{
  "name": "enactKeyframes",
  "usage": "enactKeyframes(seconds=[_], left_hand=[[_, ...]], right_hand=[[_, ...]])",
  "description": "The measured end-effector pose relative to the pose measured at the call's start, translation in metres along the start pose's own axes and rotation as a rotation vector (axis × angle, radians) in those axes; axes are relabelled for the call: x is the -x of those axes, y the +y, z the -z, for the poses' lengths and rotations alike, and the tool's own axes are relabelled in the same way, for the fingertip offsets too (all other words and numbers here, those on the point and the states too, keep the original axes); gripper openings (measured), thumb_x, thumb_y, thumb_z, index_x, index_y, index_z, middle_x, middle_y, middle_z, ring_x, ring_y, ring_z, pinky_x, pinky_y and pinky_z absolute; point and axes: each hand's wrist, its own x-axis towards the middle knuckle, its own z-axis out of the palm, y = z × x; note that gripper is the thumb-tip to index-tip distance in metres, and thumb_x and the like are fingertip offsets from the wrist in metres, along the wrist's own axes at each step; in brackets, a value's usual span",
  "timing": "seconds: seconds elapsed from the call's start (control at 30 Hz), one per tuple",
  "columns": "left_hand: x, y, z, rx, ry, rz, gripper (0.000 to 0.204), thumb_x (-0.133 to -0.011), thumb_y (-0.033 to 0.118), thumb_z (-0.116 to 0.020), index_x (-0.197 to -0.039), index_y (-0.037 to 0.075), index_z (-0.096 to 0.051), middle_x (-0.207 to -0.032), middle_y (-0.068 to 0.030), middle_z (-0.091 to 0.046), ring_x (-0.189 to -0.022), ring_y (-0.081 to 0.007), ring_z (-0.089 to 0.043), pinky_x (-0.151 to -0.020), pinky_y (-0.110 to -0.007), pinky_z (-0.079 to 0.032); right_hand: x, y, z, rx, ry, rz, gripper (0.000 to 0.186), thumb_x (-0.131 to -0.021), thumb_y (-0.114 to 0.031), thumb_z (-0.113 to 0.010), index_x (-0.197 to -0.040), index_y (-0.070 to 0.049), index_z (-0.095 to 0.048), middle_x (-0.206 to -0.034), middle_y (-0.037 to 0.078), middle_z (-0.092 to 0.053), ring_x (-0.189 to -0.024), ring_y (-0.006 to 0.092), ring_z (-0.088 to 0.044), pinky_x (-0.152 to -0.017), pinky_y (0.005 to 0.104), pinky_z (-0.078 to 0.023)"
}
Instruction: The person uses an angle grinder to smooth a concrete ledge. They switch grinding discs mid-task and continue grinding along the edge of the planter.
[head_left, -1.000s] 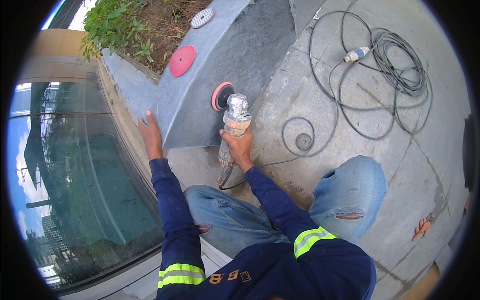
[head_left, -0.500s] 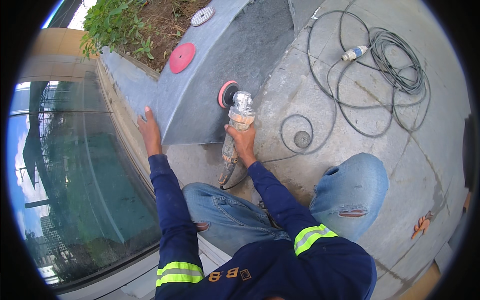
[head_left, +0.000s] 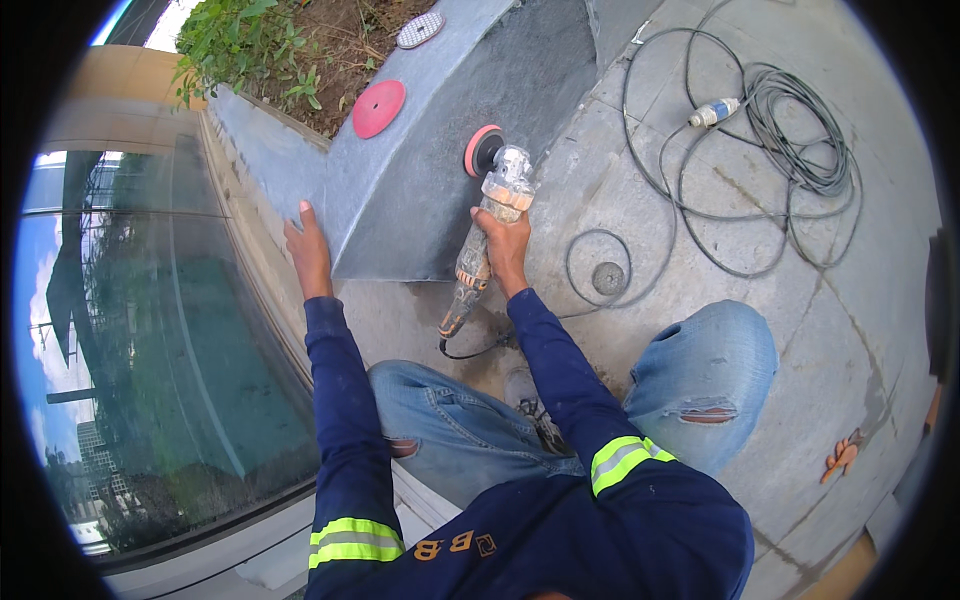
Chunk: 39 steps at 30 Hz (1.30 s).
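Note:
My right hand [head_left: 508, 245] is wrapped round the body of a worn angle grinder [head_left: 480, 260]. The tool's red-edged polishing pad [head_left: 482, 150] lies against the dark grey side of the stone planter wall [head_left: 420, 230]. My left hand [head_left: 308, 250] rests at the near corner of that wall with its fingers stretched out, holding nothing. On the wall's top lie a pink round disc [head_left: 379, 108] and, farther off, a pale perforated polishing pad [head_left: 420, 30].
A coiled grey cable [head_left: 800, 130] with a blue-and-white connector [head_left: 713, 112] lies on the paving at right. A small round grey disc [head_left: 608, 278] sits inside a cable loop. A glass pane [head_left: 150, 350] stands at left. Plants [head_left: 240, 45] grow behind the wall.
The grinder in my right hand has moved away from me and slightly right along the wall's side. My left hand stays near the corner. The view has shifted slightly.

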Motion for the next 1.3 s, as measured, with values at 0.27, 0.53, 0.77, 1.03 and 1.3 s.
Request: enactKeyframes(seconds=[0.27, 0.53, 0.77, 1.03, 1.3], left_hand=[[0.001, -0.007, 0.001, 0.031, -0.005, 0.003, 0.101, -0.100, 0.068, -0.048, -0.157, -0.013, -0.032, -0.159, -0.0388, -0.036, -0.149, -0.0483, -0.037, -0.123, -0.050, -0.030], [0.002, -0.007, -0.001, 0.027, 0.020, 0.012, 0.101, -0.100, 0.069, -0.047, -0.156, -0.013, -0.032, -0.158, -0.0382, -0.038, -0.148, -0.0484, -0.038, -0.122, -0.050, -0.031], [-0.013, -0.016, 0.003, 0.066, -0.079, -0.055, 0.092, -0.105, 0.063, -0.041, -0.155, -0.014, -0.036, -0.156, -0.0370, -0.042, -0.147, -0.0449, -0.042, -0.121, -0.047, -0.032], [0.023, 0.021, 0.081, 0.211, 0.151, -0.016, 0.060, -0.104, 0.048, -0.062, -0.123, -0.008, -0.070, -0.124, -0.0176, -0.071, -0.116, -0.0216, -0.065, -0.100, -0.034, -0.049], [0.064, 0.075, 0.050, 0.131, 0.119, -0.386, 0.044, -0.106, 0.037, -0.064, -0.115, -0.005, -0.074, -0.105, -0.0128, -0.075, -0.095, -0.0195, -0.068, -0.087, -0.033, -0.052]], right_hand=[[0.064, 0.010, -0.020, 0.068, -0.086, 0.021, 0.066, -0.078, -0.015, -0.087, -0.131, 0.003, -0.053, -0.119, 0.014, -0.069, -0.106, 0.0236, -0.068, -0.094, 0.0368, -0.053], [-0.042, -0.047, -0.028, -0.016, 0.018, 0.160, 0.048, -0.080, -0.013, -0.084, -0.119, 0.001, -0.061, -0.104, 0.009, -0.069, -0.088, 0.0183, -0.067, -0.078, 0.0341, -0.054], [-0.028, 0.000, -0.002, -0.074, 0.041, 0.050, 0.043, -0.080, -0.011, -0.082, -0.117, -0.001, -0.062, -0.100, 0.007, -0.068, -0.085, 0.0168, -0.066, -0.078, 0.0340, -0.054], [0.059, 0.014, -0.011, 0.038, -0.036, -0.010, 0.059, -0.081, -0.015, -0.085, -0.128, 0.002, -0.055, -0.112, 0.010, -0.069, -0.099, 0.0201, -0.067, -0.089, 0.0351, -0.053], [0.025, 0.046, 0.013, -0.156, 0.090, -0.116, 0.039, -0.083, -0.011, -0.081, -0.117, -0.003, -0.061, -0.102, 0.006, -0.067, -0.087, 0.0175, -0.065, -0.078, 0.0349, -0.054]])
